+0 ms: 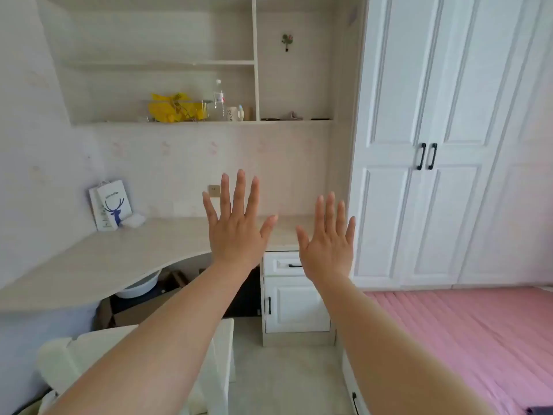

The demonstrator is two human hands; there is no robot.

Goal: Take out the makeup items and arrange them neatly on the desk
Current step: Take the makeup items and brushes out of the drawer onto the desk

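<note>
Head view: left hand [236, 232] and right hand [327, 250] raised, fingers spread, holding nothing (no makeup visible yet), so probably check the drawer [282, 263] under the desk [119, 256] first.

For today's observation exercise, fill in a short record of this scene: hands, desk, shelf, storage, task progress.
left hand: left hand raised, fingers spread, holding nothing
right hand: right hand raised, fingers spread, holding nothing
desk: curved desk; paper bag with blue deer print stands in the far corner
shelf: yellow bag, clear water bottle, small white bottle
storage: white drawer shut; white wardrobe doors shut
task progress: no makeup items visible on the desk
</note>
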